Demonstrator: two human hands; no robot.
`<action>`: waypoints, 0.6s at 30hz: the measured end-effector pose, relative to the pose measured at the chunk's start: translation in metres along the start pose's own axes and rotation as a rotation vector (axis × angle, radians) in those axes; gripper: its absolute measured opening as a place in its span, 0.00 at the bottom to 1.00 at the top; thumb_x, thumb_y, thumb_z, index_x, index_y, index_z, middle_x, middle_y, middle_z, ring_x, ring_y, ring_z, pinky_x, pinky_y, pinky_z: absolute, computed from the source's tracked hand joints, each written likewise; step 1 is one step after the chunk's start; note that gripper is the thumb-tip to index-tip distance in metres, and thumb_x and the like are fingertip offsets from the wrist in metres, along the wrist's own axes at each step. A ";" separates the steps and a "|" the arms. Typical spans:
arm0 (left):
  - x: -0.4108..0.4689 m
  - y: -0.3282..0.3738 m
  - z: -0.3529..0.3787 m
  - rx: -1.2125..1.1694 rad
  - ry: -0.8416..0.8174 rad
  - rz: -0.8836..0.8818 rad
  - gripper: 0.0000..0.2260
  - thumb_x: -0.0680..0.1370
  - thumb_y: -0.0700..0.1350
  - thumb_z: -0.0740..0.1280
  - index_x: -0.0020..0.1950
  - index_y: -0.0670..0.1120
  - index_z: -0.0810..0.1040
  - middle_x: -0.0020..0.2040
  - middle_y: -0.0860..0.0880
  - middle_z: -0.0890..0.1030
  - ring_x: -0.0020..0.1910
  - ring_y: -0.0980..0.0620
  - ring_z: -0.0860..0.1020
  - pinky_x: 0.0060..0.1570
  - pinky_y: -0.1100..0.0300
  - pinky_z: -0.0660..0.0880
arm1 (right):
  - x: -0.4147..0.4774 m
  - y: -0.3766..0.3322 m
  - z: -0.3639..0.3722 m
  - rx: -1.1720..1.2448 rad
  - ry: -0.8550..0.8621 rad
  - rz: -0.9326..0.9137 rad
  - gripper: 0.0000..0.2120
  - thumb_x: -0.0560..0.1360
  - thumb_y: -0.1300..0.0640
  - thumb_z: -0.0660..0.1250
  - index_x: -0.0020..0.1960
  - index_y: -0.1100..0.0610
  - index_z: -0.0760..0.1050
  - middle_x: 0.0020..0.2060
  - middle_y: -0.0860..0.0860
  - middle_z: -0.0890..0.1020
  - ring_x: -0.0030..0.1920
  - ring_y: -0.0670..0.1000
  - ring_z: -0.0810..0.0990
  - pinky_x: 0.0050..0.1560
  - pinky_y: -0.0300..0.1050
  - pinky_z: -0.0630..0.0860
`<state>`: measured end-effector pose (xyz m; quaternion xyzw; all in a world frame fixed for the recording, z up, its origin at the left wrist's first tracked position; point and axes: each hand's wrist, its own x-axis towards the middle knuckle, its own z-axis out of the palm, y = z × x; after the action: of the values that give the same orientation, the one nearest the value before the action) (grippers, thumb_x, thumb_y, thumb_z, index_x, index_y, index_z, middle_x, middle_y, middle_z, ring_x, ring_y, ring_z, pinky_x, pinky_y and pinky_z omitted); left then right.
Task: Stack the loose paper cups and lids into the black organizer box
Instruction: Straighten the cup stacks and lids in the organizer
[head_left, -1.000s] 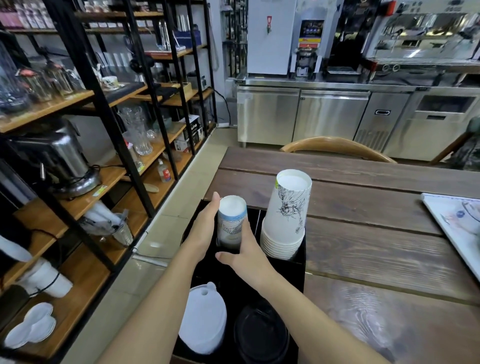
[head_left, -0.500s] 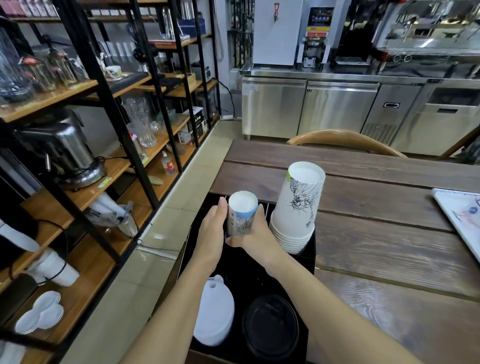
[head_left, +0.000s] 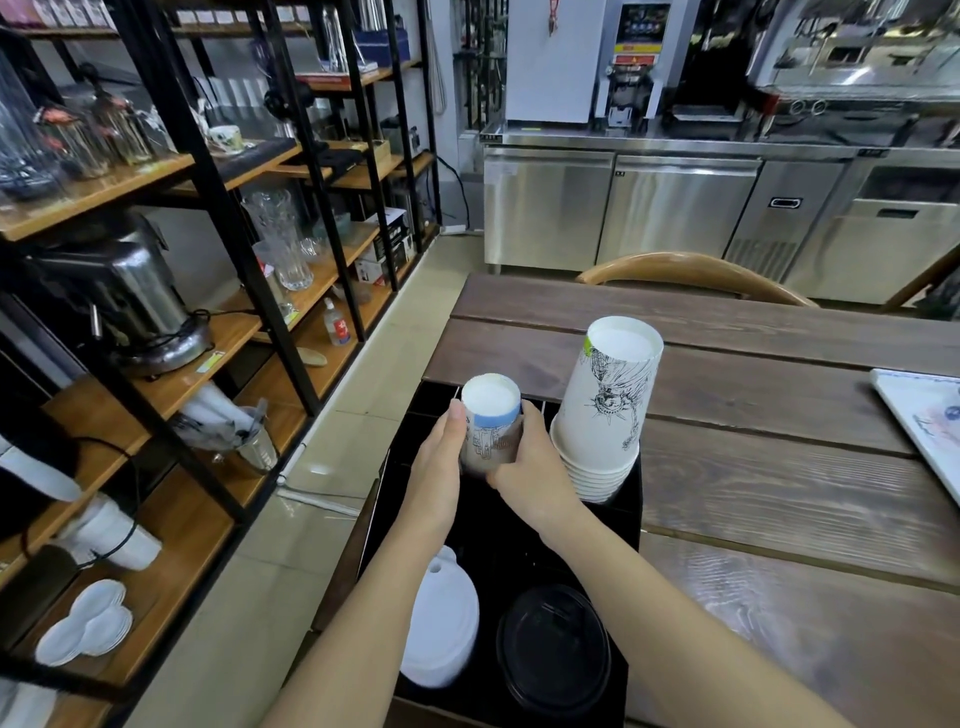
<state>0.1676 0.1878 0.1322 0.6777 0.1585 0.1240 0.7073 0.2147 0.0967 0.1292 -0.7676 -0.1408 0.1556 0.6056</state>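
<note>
The black organizer box (head_left: 631, 499) sits at the left end of the wooden table. Over its far-left compartment, my left hand (head_left: 439, 462) and my right hand (head_left: 530, 470) both grip an upside-down small paper cup stack (head_left: 491, 415) with a blue band and a printed drawing. A tall stack of larger white cups (head_left: 605, 410), also upside down, stands in the far-right compartment. White lids (head_left: 441, 629) fill the near-left compartment and black lids (head_left: 553, 644) the near-right one. The lower end of the small cups is hidden behind my hands.
The wooden table (head_left: 753, 467) stretches right, with a white printed sheet (head_left: 924, 415) at its right edge. A curved wooden chair back (head_left: 691, 267) is behind the table. Black-framed wooden shelves (head_left: 182, 338) with glassware stand left. Steel counters (head_left: 675, 208) line the back.
The view has shifted, so the box and cups sit further right and lower in frame. Both hands remain around the small cups, which seem slightly higher relative to the box.
</note>
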 end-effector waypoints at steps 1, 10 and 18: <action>0.002 0.000 0.000 -0.002 -0.002 -0.002 0.14 0.81 0.56 0.51 0.58 0.57 0.74 0.50 0.64 0.78 0.44 0.77 0.76 0.40 0.80 0.70 | -0.001 0.000 -0.001 -0.012 0.001 0.011 0.27 0.66 0.69 0.67 0.62 0.56 0.65 0.58 0.53 0.77 0.59 0.51 0.77 0.63 0.48 0.73; -0.002 0.008 0.001 -0.014 0.006 0.011 0.12 0.82 0.51 0.51 0.49 0.61 0.73 0.47 0.65 0.76 0.39 0.80 0.74 0.37 0.82 0.68 | -0.012 -0.004 -0.004 -0.131 -0.004 -0.008 0.29 0.62 0.66 0.66 0.61 0.54 0.65 0.57 0.53 0.76 0.59 0.53 0.76 0.63 0.53 0.73; -0.008 0.029 -0.002 0.006 0.123 0.060 0.21 0.80 0.52 0.58 0.73 0.49 0.65 0.71 0.54 0.68 0.65 0.62 0.66 0.58 0.69 0.63 | -0.048 -0.024 -0.041 -0.262 -0.068 -0.066 0.15 0.75 0.63 0.64 0.61 0.58 0.73 0.51 0.48 0.78 0.43 0.45 0.75 0.48 0.30 0.72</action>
<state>0.1602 0.1877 0.1617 0.6755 0.1814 0.1862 0.6900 0.1871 0.0464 0.1644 -0.8294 -0.2057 0.1418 0.4996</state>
